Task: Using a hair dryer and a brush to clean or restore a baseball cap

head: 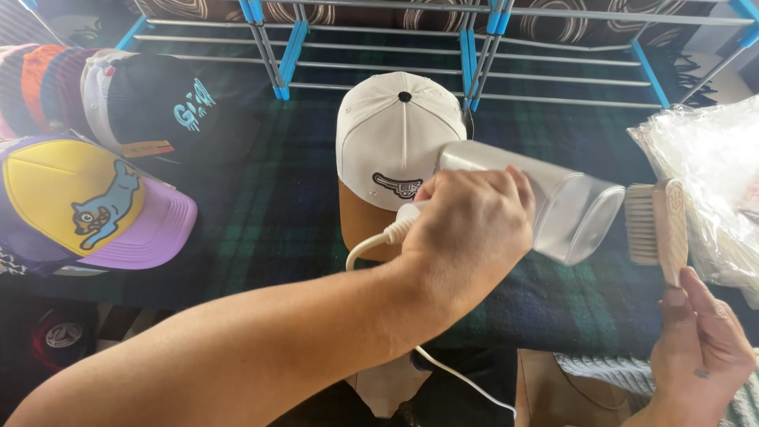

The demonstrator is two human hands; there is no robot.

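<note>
My left hand reaches across from the lower left, fingers curled tight around the handle of a steamer; its clear tank end points right, its head lies against the cap just beyond my knuckles. A white cord leaves the handle under my palm and drops toward me. The cap is white on the crown with a black button on top, a dark patch on the front and a tan brim, sitting upright on the plaid blanket. My right hand is low at the right, well apart from the left, thumb and fingers pinching the lower end of a wooden brush; the brush stands upright, bristles facing left, close to the steamer's tank end without touching. Right of the brush: a crumpled clear plastic bag. Far to the left of my left forearm: a yellow and purple cap with a blue animal figure, and beyond it a dark cap among a row of others. Beyond the white cap: a metal rack with blue joints.
</note>
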